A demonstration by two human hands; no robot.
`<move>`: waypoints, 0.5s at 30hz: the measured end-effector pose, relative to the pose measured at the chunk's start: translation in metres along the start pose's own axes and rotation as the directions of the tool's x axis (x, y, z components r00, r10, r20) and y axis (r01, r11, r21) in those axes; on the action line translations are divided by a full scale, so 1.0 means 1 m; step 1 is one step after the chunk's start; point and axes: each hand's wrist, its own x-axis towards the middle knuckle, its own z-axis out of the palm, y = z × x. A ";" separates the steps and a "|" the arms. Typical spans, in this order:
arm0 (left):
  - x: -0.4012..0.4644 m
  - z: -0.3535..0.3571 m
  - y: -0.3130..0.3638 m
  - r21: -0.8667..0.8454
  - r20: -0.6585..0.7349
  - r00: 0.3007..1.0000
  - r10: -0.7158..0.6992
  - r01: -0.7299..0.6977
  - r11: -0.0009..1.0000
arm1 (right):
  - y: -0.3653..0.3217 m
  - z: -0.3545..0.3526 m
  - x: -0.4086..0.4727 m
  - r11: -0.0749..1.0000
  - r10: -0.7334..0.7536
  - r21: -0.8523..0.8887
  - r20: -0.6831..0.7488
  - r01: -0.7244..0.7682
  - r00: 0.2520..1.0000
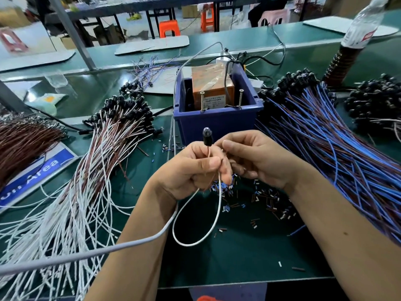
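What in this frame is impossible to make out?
All in the head view:
- Whether the right hand pinches the wire: the left hand, which grips it, covers that spot.
- Box label: print too small to read.
- Sign: wording partly covered by brown wires and cut by the left edge.
- Bottle: top cut by the upper edge.

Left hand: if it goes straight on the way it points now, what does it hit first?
The left hand would likely meet the right hand first; their fingertips are close together at the wired lamp. Behind that stands the blue bin; depth unclear.
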 end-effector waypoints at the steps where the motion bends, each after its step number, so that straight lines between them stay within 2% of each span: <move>1: 0.000 0.000 0.001 -0.021 -0.011 1.000 0.004 -0.005 1.000 | -0.001 -0.001 -0.001 1.000 -0.007 -0.019 -0.004 0.007 1.000; 5: -0.002 -0.005 0.001 -0.092 -0.028 1.000 0.005 -0.008 0.996 | -0.002 -0.004 -0.003 1.000 -0.028 -0.009 -0.016 0.028 0.999; 9: -0.002 -0.008 0.002 -0.151 -0.155 0.988 -0.022 -0.001 0.988 | -0.002 -0.007 -0.003 0.995 -0.082 0.041 -0.085 0.086 0.993; 12: 0.000 -0.010 0.001 -0.128 -0.222 0.975 -0.011 -0.018 0.992 | -0.003 -0.009 -0.002 0.993 -0.114 0.013 -0.134 0.117 0.984; 15: 0.000 -0.009 0.001 -0.082 -0.218 0.976 0.011 -0.030 0.996 | -0.005 -0.013 -0.001 0.987 -0.157 0.008 -0.212 0.162 0.965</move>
